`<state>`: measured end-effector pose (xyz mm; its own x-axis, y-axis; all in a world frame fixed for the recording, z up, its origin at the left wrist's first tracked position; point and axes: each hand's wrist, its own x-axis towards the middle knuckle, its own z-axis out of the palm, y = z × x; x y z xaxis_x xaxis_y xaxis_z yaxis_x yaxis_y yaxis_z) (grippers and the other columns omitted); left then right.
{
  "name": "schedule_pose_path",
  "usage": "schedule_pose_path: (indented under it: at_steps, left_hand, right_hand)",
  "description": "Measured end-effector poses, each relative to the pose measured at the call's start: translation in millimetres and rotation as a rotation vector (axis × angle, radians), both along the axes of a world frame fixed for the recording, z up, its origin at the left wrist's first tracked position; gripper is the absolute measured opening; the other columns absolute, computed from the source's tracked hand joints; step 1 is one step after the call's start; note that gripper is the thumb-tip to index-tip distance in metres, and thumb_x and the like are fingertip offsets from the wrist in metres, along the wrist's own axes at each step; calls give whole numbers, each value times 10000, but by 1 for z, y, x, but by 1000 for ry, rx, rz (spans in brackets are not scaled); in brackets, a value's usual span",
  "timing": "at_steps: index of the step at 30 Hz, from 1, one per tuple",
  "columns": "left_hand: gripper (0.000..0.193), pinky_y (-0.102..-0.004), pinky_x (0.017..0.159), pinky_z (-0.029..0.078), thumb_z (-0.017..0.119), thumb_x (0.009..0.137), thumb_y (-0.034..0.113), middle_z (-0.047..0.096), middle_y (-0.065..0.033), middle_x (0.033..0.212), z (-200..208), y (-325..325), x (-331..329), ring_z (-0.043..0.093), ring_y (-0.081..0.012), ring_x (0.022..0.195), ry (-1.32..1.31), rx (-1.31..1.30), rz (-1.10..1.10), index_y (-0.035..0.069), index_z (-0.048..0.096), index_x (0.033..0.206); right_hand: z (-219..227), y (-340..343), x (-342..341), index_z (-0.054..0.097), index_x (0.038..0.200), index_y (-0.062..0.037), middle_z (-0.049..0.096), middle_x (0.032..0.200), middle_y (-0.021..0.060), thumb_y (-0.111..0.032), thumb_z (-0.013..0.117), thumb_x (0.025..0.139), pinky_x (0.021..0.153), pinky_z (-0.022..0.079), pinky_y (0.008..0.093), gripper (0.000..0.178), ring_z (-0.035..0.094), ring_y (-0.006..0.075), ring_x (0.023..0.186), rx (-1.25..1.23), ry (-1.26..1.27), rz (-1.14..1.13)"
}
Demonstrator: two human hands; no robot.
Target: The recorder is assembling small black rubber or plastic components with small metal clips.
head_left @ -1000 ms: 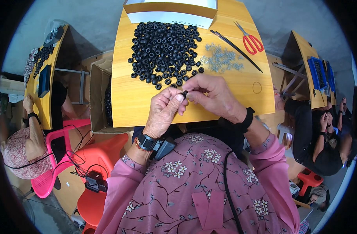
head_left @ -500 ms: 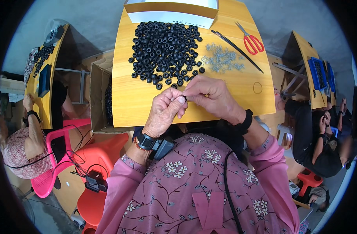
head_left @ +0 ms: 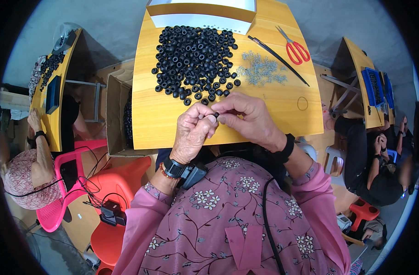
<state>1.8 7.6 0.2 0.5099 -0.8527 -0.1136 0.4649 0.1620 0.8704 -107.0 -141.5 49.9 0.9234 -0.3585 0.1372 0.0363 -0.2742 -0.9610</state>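
Over the near edge of the table my two hands meet. My left hand [head_left: 192,133] is closed, its thumb and forefinger pinching a small black ring-shaped piece [head_left: 216,114]. The fingertips of my right hand [head_left: 249,120] close on the same piece from the other side. Whether a tiny part also sits between the right fingertips cannot be made out. Just beyond the hands lies a large pile of like black ring-shaped pieces [head_left: 191,59]. To its right is a scatter of tiny clear or silvery bits [head_left: 260,69].
Red-handled scissors [head_left: 298,52] and a thin black rod [head_left: 281,60] lie at the table's right. A thin ring [head_left: 302,103] rests nearer. At the back stands a white box [head_left: 200,21]. A cardboard box [head_left: 118,110] and red chair [head_left: 115,181] are left; people sit at side tables.
My right hand's fingertips have shifted slightly, with the thumb now lower against the black piece. The left hand has barely moved. The pile and tools stay where they were.
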Motion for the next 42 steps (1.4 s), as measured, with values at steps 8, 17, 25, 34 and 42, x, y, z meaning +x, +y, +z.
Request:
schedule_pose_path:
  at_steps: [8, 17, 25, 34, 42]
  left_hand:
    - [68, -194, 563, 414, 590, 969, 104, 585, -7, 756, -3, -1, 0, 506, -50, 612, 32, -13, 19, 43, 578, 941]
    - [105, -191, 579, 448, 646, 972, 109, 634, -19, 807, -9, -1, -2, 535, -54, 637, -19, -108, 17, 25, 613, 1026]
    - [107, -187, 587, 487, 680, 934, 54, 647, -15, 770, -9, -1, -4, 578, -52, 644, -98, -19, 96, -2, 647, 1020]
    - [102, -195, 593, 510, 691, 915, 14, 661, -36, 781, -6, -4, -6, 606, -70, 650, -70, -7, 134, -1, 627, 993]
    - [90, -204, 603, 516, 692, 919, 20, 664, -43, 796, -8, -3, -8, 607, -72, 653, -119, -7, 157, 0, 622, 973]
  right_hand:
    - [8, 6, -5, 706, 1005, -39, 632, 835, 78, -11, 713, 833, 646, 494, 306, 174, 628, 218, 749, -213, -76, 5]
    - [-1, -2, 0, 702, 949, -36, 607, 794, 69, 2, 683, 844, 624, 484, 305, 113, 615, 209, 715, -257, -117, -3]
    - [0, -7, 1, 688, 940, -27, 603, 803, 86, 11, 668, 847, 634, 484, 317, 102, 616, 234, 727, -319, -78, 18]
    - [0, -3, -1, 666, 1011, -27, 559, 808, 113, 20, 625, 867, 636, 486, 365, 157, 604, 298, 740, -384, -118, 14]
    - [-4, -3, 2, 672, 1013, -36, 548, 778, 101, 3, 614, 887, 619, 472, 358, 144, 573, 275, 711, -470, -168, 69]
